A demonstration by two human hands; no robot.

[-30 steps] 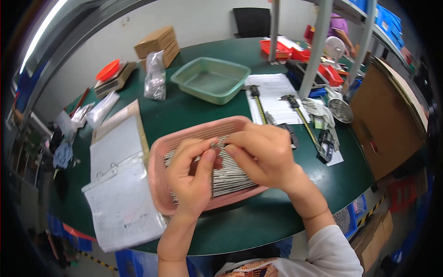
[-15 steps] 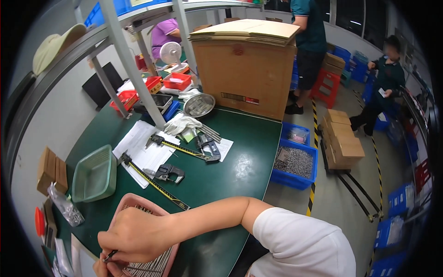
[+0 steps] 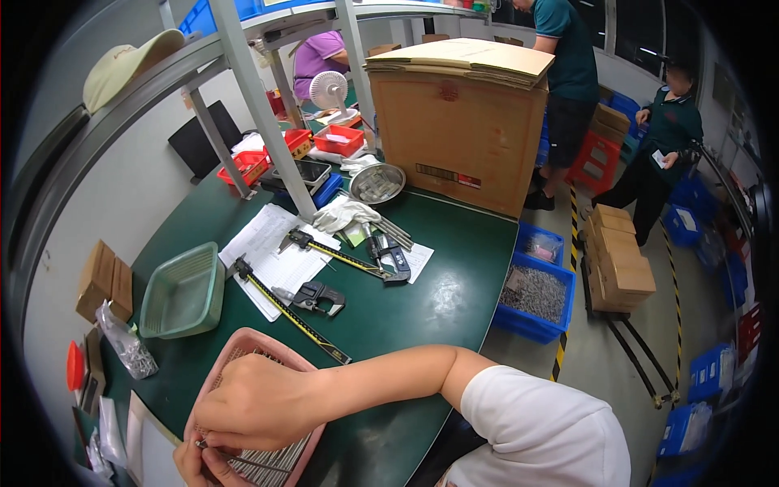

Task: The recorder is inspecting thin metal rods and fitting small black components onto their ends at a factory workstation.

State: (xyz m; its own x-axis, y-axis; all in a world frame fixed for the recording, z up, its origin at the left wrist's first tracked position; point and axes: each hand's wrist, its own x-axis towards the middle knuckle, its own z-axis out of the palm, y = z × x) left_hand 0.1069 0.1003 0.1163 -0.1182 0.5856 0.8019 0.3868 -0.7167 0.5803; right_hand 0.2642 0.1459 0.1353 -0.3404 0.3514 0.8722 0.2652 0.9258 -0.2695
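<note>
A: Where does the thin grey metal rod (image 3: 243, 463) lie?

B: Over the pink slotted plastic tray (image 3: 280, 357), pinched between right hand (image 3: 260, 404) and left hand (image 3: 199, 464); both sets of fingers grasp it.

A large brown cardboard box (image 3: 460, 134) stands at upper centre, bearing a white barcode label (image 3: 446, 174). Small brown cartons (image 3: 105, 280) sit at far left beside a clear plastic bag (image 3: 126, 345). Stacked cartons (image 3: 621, 264) occupy the right floor area.
</note>
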